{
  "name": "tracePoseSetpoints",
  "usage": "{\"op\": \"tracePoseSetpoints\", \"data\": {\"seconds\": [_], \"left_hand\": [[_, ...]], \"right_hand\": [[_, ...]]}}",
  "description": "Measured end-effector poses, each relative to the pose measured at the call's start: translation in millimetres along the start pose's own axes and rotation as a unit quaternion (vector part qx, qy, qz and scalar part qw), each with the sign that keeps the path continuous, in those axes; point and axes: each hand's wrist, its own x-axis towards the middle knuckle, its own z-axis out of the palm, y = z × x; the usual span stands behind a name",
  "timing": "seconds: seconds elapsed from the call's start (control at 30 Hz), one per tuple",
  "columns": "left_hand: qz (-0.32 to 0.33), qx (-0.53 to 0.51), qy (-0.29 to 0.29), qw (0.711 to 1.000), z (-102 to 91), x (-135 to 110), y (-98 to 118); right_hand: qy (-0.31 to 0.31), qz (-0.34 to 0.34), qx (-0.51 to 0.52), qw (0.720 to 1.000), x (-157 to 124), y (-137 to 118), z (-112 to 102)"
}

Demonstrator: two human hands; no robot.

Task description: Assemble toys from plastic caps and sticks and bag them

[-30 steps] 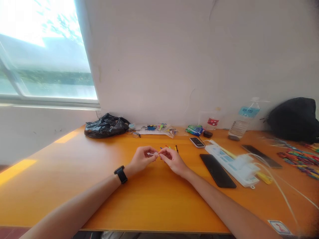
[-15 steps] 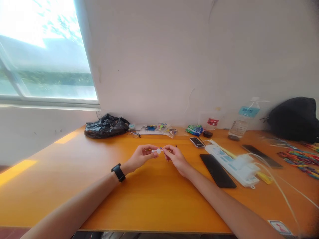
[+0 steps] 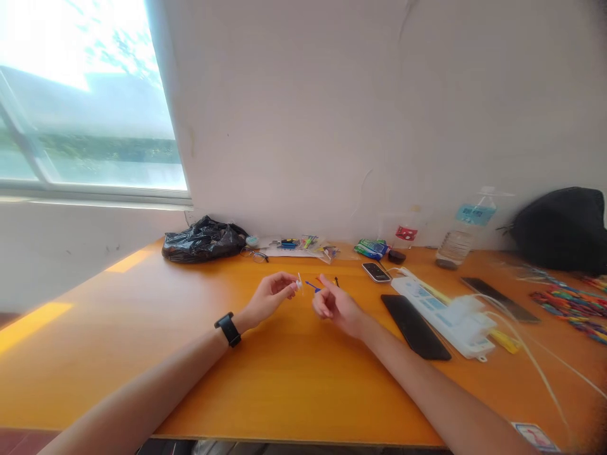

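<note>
Between thumb and fingertips, my left hand [image 3: 272,296] pinches a small white plastic piece [image 3: 299,284] with a round middle and thin ends. A black watch sits on that wrist. Just to the right, my right hand [image 3: 336,306] is apart from the white piece, its thumb raised away from loosely curled fingers; I see nothing in its grasp. Close by its fingers, on the table, is a small blue arrow-shaped piece [image 3: 312,286], partly hidden by the hand. Behind the thumb shows a small black piece [image 3: 336,280].
A black plastic bag [image 3: 203,239], glasses [image 3: 260,257] and a bag of small coloured parts [image 3: 327,250] lie along the wall. To the right are a dark phone [image 3: 415,327], a white power strip [image 3: 439,314] with cables, a bottle [image 3: 455,243] and coloured cords [image 3: 571,303].
My right hand has let go of the white piece, its thumb lifting off. The white piece has turned edge-on in my left hand, and the blue piece shows more.
</note>
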Motion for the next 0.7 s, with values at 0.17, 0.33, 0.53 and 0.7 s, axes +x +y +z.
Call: {"op": "tracePoseSetpoints", "data": {"seconds": [0.17,0.33,0.53,0.7], "left_hand": [[-0.006,0.016,0.007,1.0,-1.0,-1,4],[-0.006,0.016,0.025,1.0,0.0,-2,4],[-0.012,0.017,0.029,0.999,-0.8,-1,1],[-0.012,0.011,0.021,1.0,-0.5,-2,2]], "right_hand": [[0.079,-0.029,0.07,0.994,-2,-6,10],[-0.012,0.051,0.082,0.995,-2,-9,4],[0.027,-0.044,0.105,0.993,-5,-20,-13],[0.081,-0.028,0.143,0.986,5,-8,-17]]}}
